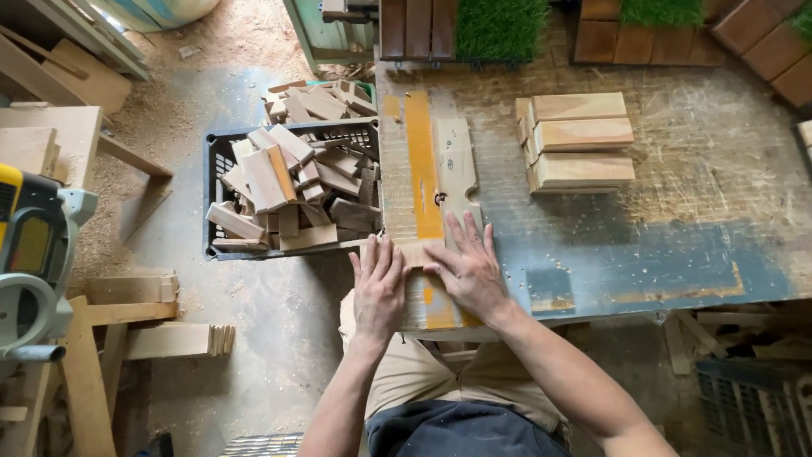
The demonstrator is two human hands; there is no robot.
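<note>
My left hand (378, 288) and my right hand (467, 269) lie flat, fingers spread, on the near end of a worn wooden jig board (423, 161) with an orange stripe, at the left edge of the workbench (677, 245). A small pale wood piece (416, 254) sits between the two hands, touched by the fingertips. Neither hand grips anything. Three stacked rows of pale wood blocks (579, 141) rest on the bench farther right.
A black plastic crate (222, 161) full of wood offcuts stands on the floor left of the bench, more offcuts behind it. A yellow-grey power saw (30, 254) sits far left. Green turf (501, 25) and brown tiles lie at the bench's back.
</note>
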